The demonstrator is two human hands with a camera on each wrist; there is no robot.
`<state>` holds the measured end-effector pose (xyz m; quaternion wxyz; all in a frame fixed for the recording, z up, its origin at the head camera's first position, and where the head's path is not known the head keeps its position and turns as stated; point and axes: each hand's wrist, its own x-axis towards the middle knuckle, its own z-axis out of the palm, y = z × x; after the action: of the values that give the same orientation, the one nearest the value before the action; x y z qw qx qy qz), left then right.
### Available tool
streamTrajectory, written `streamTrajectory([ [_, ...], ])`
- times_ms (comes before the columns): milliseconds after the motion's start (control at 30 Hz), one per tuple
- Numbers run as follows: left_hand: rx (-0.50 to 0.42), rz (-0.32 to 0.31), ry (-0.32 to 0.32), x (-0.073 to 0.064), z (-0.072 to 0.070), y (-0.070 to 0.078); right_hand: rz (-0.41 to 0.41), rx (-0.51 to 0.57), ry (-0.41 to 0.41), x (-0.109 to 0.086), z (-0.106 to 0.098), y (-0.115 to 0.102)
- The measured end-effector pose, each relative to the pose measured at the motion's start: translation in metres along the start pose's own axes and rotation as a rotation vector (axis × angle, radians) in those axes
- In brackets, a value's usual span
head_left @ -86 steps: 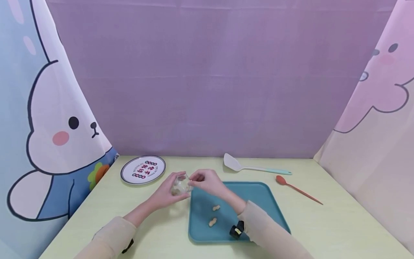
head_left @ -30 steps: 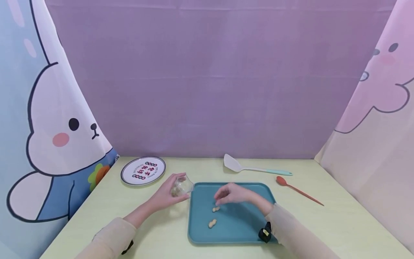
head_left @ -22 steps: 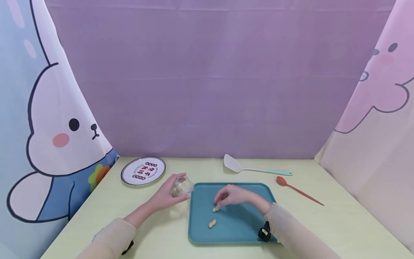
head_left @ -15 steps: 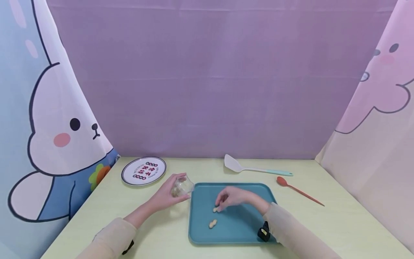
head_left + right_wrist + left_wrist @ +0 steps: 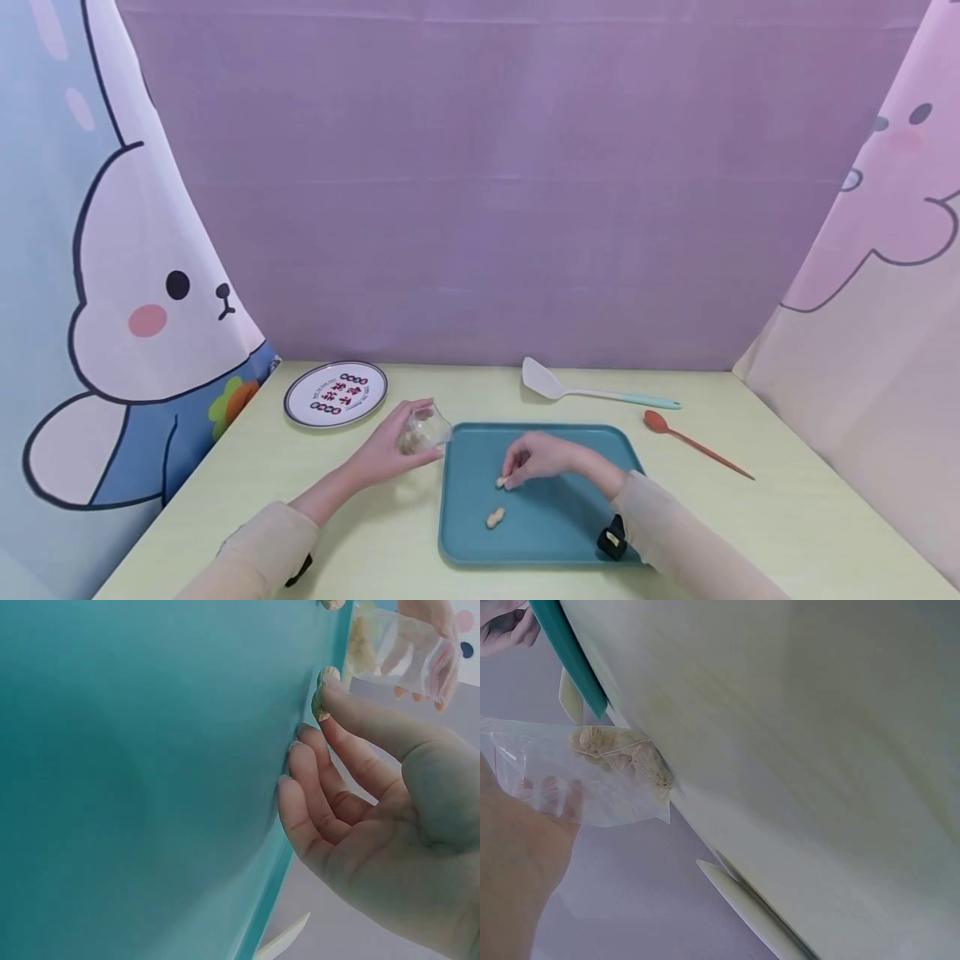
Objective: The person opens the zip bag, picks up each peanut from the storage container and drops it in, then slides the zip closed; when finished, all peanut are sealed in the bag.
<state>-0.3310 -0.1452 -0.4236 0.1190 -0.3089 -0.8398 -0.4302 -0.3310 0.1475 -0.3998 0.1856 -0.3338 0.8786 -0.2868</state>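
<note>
My left hand (image 5: 386,450) grips a clear cup (image 5: 429,427), tilted with its mouth toward the right, just off the tray's left edge. Several peanuts (image 5: 626,754) lie inside the cup in the left wrist view. Over the teal tray (image 5: 467,546), my right hand (image 5: 545,457) pinches one peanut (image 5: 324,694) between thumb and index finger, close to the tray surface. The other fingers are bent loosely below it in the right wrist view. A second peanut (image 5: 495,517) lies on the tray, nearer the front.
At the back left of the table stands a white plate (image 5: 337,394) with red print. A white spatula (image 5: 577,390) with a mint handle lies behind the tray. An orange spoon (image 5: 693,442) lies to its right. Printed curtains close off the back and sides.
My right hand has moved from the cup's mouth down to the tray and taken the farther peanut between thumb and finger. The left hand and cup stay nearly in place.
</note>
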Motion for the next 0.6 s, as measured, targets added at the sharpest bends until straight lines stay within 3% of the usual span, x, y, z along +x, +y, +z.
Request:
streamTrajectory([
  [400,-0.013,-0.014,-0.011,0.0,0.0,0.0,-0.011,0.052,0.097,-0.004,-0.012,0.005],
  [600,-0.025,-0.026,-0.016,0.0,0.001,-0.002,-0.089,0.08,0.177,0.001,-0.017,-0.001],
])
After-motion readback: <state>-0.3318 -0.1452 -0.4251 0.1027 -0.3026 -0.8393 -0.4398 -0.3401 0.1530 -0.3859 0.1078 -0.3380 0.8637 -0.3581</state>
